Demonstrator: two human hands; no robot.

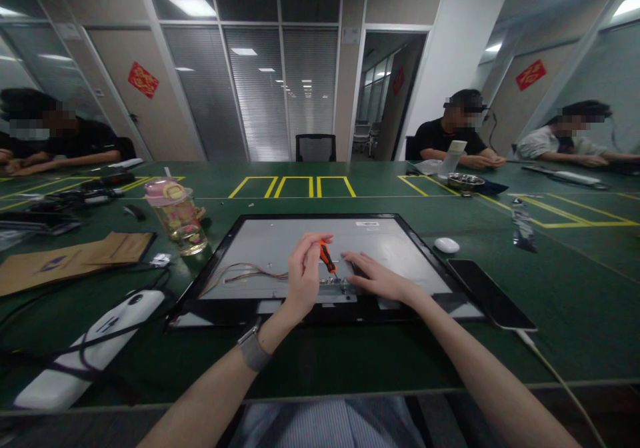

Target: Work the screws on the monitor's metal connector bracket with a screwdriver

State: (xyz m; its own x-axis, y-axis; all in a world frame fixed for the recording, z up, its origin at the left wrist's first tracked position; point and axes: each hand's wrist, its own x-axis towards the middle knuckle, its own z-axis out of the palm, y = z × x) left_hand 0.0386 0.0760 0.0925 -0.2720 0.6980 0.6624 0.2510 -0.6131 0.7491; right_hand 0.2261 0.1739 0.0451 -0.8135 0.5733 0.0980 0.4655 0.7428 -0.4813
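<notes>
A bottle [177, 220] stands on the worktop [295, 361] beside a flat panel [270, 238]. Over the panel, the left hand [303, 271] grasps a tilted screwdriver [327, 257], tip down; the right hand [379, 279] rests there, grip released. Rightward lies a phone [490, 295].

Wristwatch [255, 347] with grey band on left wrist, bare forearms [470, 348], blue striped garment [320, 423]

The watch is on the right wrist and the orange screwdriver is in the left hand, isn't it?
Almost: the watch is on the left wrist, not the right, as the head view shows. The orange screwdriver is in the left hand.
</notes>
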